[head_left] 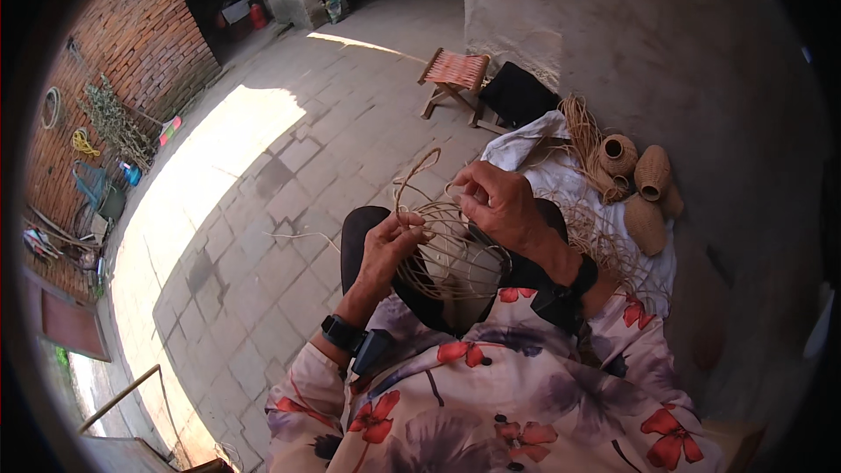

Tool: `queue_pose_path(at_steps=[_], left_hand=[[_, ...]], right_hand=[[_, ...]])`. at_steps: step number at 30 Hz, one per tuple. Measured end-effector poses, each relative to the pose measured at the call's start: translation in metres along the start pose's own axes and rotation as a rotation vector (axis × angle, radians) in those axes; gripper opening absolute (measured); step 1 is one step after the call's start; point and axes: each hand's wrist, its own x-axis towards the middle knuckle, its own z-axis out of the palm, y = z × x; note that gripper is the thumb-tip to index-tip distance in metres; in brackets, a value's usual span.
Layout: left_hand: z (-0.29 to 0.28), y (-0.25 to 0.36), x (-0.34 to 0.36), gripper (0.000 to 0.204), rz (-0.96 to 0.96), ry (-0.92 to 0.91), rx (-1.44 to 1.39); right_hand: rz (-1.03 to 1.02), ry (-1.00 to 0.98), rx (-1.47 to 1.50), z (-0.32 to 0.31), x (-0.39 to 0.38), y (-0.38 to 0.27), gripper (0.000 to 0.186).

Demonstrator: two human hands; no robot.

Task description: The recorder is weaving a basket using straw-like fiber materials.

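Observation:
An open, half-woven frame of pale cane strands (438, 263) rests over my lap between my dark-clad knees, with a twisted loop standing up at its top and loose ends trailing left. My left hand (392, 245) pinches the frame at its upper left, near the foot of that loop. My right hand (498, 203) is curled at the upper right side, thumb and forefinger pinching a thin strand; the other fingers are bent, and their tips are partly hidden.
To my right, several finished woven vessels (646, 228), bundled strands (580, 127) and loose cane lie on a white cloth (539, 130). Ahead stands a folding stool (457, 69) beside a black cushion (519, 93). A brick wall (159, 16) with leaning branches and tools lines the left.

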Motion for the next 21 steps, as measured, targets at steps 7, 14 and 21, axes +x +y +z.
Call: queue_pose_path(at_steps=[7,14,21], left_hand=[[0.006,0.02,-0.002,0.022,0.062,-0.113,-0.065],[0.002,0.072,0.023,0.015,0.088,-0.222,0.224],[0.003,0.062,0.029,0.016,0.096,-0.213,0.269]], right_hand=[[-0.437,-0.094,-0.25,0.043,-0.019,0.027,0.018],[-0.569,0.039,-0.249,0.044,0.003,0.02,0.019],[-0.554,0.07,0.015,0.043,0.008,0.024,0.011]])
